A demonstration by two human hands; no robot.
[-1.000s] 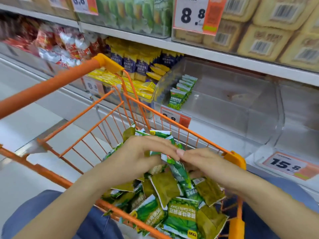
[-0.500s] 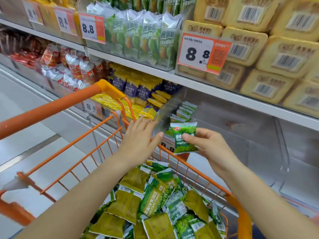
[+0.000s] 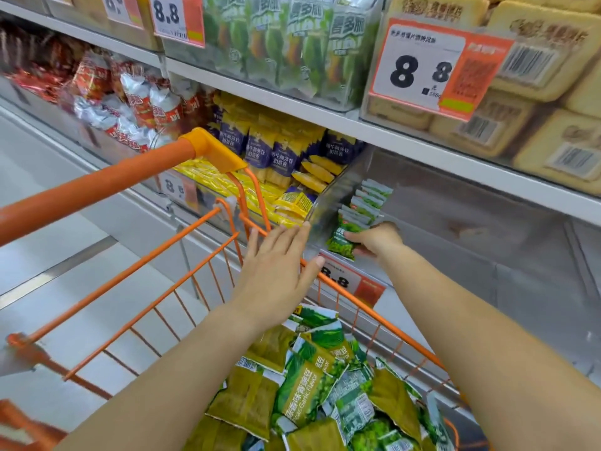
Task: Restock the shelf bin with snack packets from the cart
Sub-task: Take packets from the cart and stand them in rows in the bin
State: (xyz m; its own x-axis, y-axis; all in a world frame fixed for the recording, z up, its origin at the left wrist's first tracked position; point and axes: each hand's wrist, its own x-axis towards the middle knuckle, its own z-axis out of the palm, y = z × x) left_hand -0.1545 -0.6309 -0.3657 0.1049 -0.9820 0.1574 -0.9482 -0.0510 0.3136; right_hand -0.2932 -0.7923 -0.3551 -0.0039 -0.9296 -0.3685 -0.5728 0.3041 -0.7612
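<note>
The head view showed green snack packets (image 3: 312, 382) heaped in the near orange cart (image 3: 374, 315), the left hand (image 3: 276, 258) spread empty above it, and, farther right, the right hand (image 3: 374, 239) now inside the clear shelf bin (image 3: 422, 229), pinching one packet (image 3: 344, 237) against the standing row (image 3: 366, 203), nearly placed.

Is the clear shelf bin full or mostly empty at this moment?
Mostly empty: the clear shelf bin holds only one short row of green packets at its left side.
</note>
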